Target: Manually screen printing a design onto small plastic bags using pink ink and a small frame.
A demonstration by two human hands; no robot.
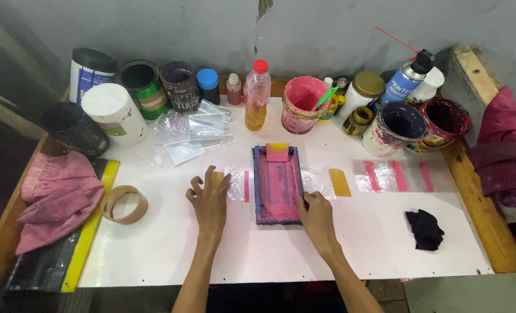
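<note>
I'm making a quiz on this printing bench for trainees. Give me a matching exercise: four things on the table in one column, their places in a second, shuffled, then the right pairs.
Things:
1. roll of tape
2. black rag
3. small printing screen
4. pink cloth

Places:
A. between the left hand and the right hand
B. at the table's left edge
C. right of the right hand, near the front
D. on the white top, left of the left hand

Pairs: 1-D, 2-C, 3-A, 4-B

White table point(269, 255) bears a pink-stained frame point(277, 185), tape roll point(124, 204), black rag point(425, 229).
</note>
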